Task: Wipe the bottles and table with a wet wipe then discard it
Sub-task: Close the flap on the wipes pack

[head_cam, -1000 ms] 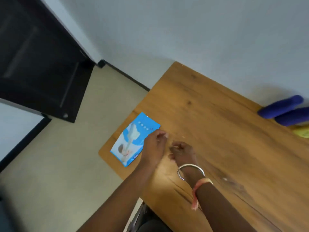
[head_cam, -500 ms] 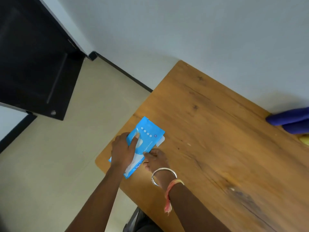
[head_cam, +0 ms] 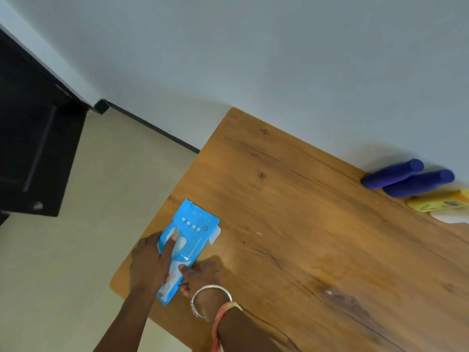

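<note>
Lower left: left hand holds the blue wipes pack at the table corner, thumb across its face. The right hand pinches its lower edge. Pack print is illegible. Right edge: blue bottles and a yellow bottle, label unreadable.

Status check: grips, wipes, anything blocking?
Left grip holds wet wipe pack, thumb on top. Flap open. Right grip at its near edge, hold unclear. Blue bottles by wall, nothing in the way.

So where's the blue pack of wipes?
In the head view, the blue pack of wipes lies at the near left corner of the table, gripped by the left hand and the right hand, far from the purple bottles.
</note>
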